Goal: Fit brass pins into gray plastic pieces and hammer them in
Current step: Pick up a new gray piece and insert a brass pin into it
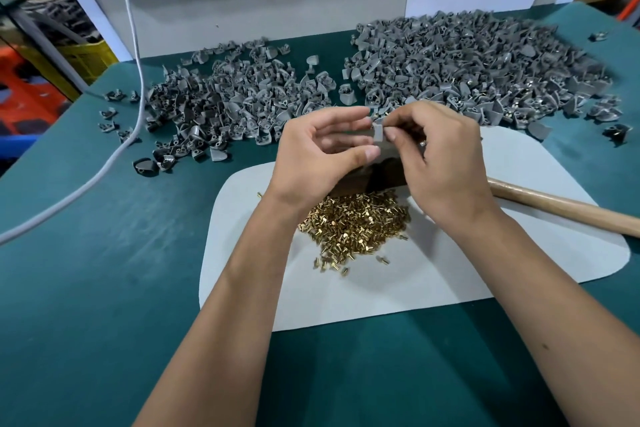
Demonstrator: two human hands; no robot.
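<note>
I have one gray plastic piece (378, 133) lifted above the middle of the tabletop (104, 288), held between both hands. My left hand (320, 152) comes at it from the left, thumb and forefinger tips touching its near and far edges, the other fingers loosely curled. My right hand (433, 156) closes in from the right, fingertips pinching at the piece's top; I judge a brass pin is caught there, but it is too small to tell for sure. The piece stands roughly upright, so the pin would have to go in from the right-hand side.

Directly below the hands lies the heap of brass pins (353, 225) on a pale mat (433, 281). The hammer (561, 210) lies on the mat's right side, handle running toward the tabletop's right edge, nearer my right hand. A dark block (374, 177) sits just under the hands. Two piles of gray pieces fill the far side: left pile (221, 104), right pile (467, 59). A white cable (131, 114) trails along the left edge.
</note>
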